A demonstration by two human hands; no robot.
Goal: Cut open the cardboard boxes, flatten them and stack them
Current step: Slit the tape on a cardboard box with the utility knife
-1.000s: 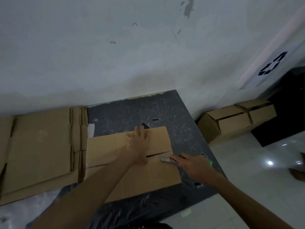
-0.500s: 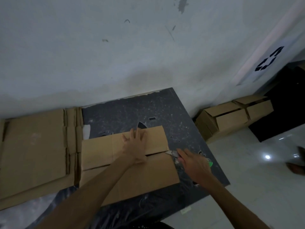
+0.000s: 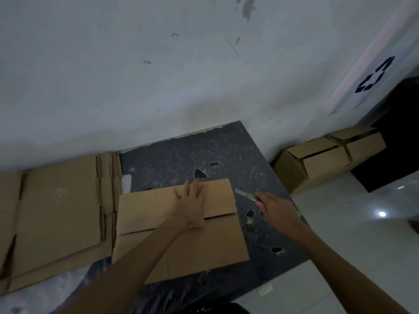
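Note:
A brown cardboard box lies flat on the dark mat, its top flaps meeting along a seam. My left hand presses flat on the far flap with fingers spread. To the right of the box, my right hand grips a utility knife. The blade points left and away and is clear of the cardboard. A stack of flattened cardboard lies on the floor to the left, against the wall.
Unopened cardboard boxes stand by the wall at the right, beside a dark bin. The mat has several holes and tears. White tiled floor spreads to the right. The white wall rises just behind the mat.
My right hand drew the knife out of the seam at the box's right edge and lifted it right and away. My left hand stayed pressed on the flap.

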